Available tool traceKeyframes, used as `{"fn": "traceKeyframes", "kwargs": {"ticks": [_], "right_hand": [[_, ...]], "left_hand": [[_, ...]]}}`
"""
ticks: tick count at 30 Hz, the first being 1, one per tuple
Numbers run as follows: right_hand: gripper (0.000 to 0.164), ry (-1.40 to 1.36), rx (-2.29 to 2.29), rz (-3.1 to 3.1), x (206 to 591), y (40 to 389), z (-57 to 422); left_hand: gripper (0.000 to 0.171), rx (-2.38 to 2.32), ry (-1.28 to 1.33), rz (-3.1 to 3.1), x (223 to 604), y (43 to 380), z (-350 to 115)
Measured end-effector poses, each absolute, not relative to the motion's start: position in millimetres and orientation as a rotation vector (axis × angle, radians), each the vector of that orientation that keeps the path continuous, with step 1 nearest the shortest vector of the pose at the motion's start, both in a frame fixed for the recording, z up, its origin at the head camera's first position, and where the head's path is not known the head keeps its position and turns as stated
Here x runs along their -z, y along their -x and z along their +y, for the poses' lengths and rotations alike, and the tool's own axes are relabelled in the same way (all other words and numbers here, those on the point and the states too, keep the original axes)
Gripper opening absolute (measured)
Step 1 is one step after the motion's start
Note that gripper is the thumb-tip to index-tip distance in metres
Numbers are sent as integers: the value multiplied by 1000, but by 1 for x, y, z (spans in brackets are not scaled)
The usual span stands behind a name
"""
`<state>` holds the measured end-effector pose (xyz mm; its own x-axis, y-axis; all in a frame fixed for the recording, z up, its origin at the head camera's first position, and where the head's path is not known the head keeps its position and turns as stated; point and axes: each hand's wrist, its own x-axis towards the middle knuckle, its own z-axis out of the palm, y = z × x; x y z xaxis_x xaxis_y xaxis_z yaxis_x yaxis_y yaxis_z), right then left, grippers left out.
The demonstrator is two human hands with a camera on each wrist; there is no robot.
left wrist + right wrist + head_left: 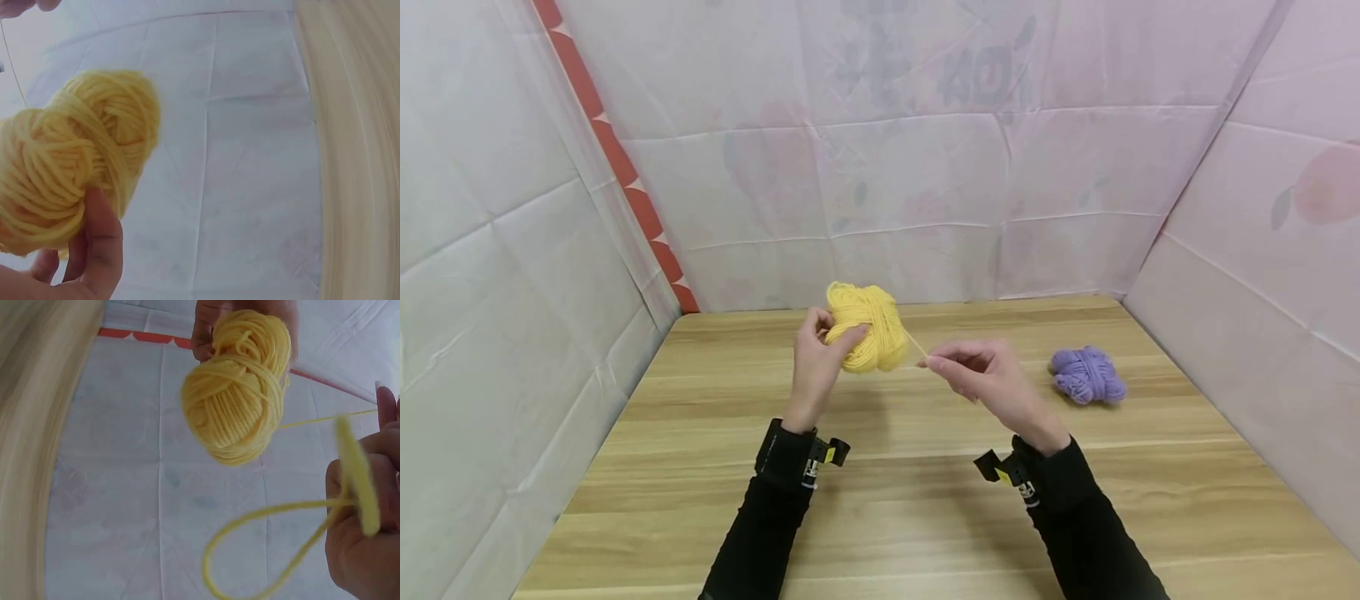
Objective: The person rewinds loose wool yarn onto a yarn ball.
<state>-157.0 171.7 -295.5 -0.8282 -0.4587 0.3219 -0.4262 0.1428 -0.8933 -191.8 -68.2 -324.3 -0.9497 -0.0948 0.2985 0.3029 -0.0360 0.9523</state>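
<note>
A skein of yellow yarn [880, 333] is held up over the table by my left hand [815, 367], thumb on its near side and fingers behind. In the left wrist view, fingers press into the wound strands of the skein [47, 181]. A thin yellow strand [914, 342] runs taut from the skein to my right hand [1000, 387], which pinches it between thumb and fingertips. The right wrist view shows a loose yarn loop [269, 511] hanging out of the right hand [365, 531], with a blurred piece of yarn close to the camera.
A purple yarn skein [1087, 375] lies on the wooden table [700, 500], right of my right hand. Pale sheeting [910, 183] rises behind the table and along both sides. A red scalloped strip [617, 158] runs down the back left corner.
</note>
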Motion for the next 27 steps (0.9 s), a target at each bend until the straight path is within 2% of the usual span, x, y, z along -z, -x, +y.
{"fn": "traceKeyframes", "kwargs": {"ticks": [7, 13, 21, 24, 27], "right_hand": [[16, 1053, 1565, 2361, 303, 161, 163], [15, 1036, 1451, 2337, 316, 172, 154], [18, 915, 1538, 2240, 328, 185, 156], [12, 891, 1603, 2180, 329, 187, 162], [15, 873, 1648, 2141, 327, 187, 168]], "left_hand": [[39, 2203, 243, -1782, 322, 193, -70], [32, 2276, 303, -1720, 320, 190, -67], [16, 2521, 619, -1658, 314, 185, -64], [16, 2559, 756, -1715, 312, 183, -65], [21, 2557, 877, -1794, 312, 180, -68]]}}
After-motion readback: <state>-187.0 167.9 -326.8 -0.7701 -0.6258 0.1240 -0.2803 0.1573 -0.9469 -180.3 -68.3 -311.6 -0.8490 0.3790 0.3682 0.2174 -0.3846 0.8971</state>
